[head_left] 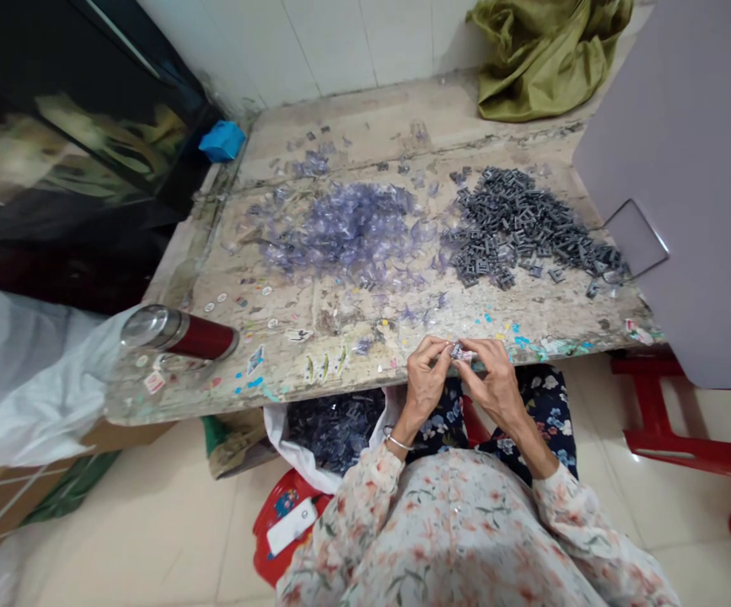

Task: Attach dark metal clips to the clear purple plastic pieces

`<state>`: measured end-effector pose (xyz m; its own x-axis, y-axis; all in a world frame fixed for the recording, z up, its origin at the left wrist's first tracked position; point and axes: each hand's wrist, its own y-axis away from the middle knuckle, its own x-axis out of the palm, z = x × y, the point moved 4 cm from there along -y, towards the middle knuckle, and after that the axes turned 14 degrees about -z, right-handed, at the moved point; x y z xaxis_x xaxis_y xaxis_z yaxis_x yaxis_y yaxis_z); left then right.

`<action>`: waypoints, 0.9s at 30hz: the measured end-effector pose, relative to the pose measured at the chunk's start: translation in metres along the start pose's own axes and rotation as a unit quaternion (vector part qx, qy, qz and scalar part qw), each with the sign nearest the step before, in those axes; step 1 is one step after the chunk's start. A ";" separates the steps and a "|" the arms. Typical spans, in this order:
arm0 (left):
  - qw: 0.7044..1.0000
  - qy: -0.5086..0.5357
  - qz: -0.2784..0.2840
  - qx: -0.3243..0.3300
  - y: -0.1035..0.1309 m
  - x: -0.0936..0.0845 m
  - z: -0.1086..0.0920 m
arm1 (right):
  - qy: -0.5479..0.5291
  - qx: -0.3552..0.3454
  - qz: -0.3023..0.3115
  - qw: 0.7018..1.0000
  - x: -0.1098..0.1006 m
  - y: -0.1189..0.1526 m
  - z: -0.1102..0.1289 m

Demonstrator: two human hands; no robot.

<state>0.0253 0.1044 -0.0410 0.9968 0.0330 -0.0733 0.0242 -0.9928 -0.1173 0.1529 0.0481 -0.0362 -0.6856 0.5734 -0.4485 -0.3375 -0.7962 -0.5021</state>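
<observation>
Both hands meet at the front edge of the worn wooden table (340, 324). My left hand (427, 376) pinches a small part (457, 349) between thumb and forefinger. From the other side my right hand (490, 381) has its fingertips closed on the same part, which looks grey and clear; its details are too small to tell. Beyond the hands lies a heap of clear purplish plastic pieces (358, 223). A pile of dark grey pieces (517, 223) lies to its right.
A red flask (204, 335) lies at the table's left, near stickers. A grey panel (687, 185) with a wire loop borders the right. Below the edge sits a white sack (280, 430) of dark pieces. Red stools (656, 440) stand at right; olive cloth (529, 76) lies behind.
</observation>
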 end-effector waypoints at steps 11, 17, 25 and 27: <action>0.993 0.053 -0.005 -0.109 0.003 0.002 0.014 | -0.010 0.026 -0.002 1.000 0.000 -0.003 0.007; 0.982 0.100 0.002 -0.163 0.004 0.004 0.012 | -0.040 0.078 -0.022 0.996 0.000 -0.004 -0.001; 0.958 0.136 0.025 -0.253 0.007 0.006 0.002 | -0.210 0.286 -0.073 0.932 -0.004 -0.007 -0.016; 0.956 0.142 0.030 -0.255 0.006 0.005 -0.001 | -0.231 0.298 -0.072 0.923 -0.004 -0.010 -0.013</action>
<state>0.0308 0.0982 -0.0409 0.9765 0.0125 0.2152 -0.0723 -0.9216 0.3813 0.1675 0.0558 -0.0394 -0.7610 0.6483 0.0238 -0.6477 -0.7614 0.0265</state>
